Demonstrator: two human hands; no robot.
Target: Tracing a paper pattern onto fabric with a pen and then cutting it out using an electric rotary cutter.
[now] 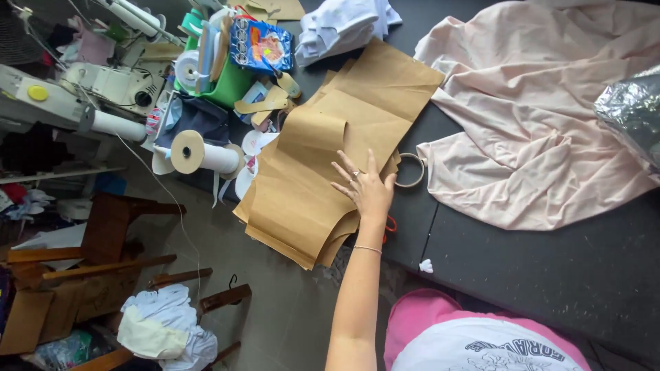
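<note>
Brown paper pattern pieces (323, 172) stacked, unsorted | left hand (368, 189) flat, fingers spread, pressing stack | pink fabric (543, 117) at 2 o'clock uncut | right hand unseen

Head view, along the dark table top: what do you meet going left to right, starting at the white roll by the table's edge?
White roll → stack of brown paper pieces with the left hand flat on it → tape ring → pink fabric → crinkled silver bag.
</note>
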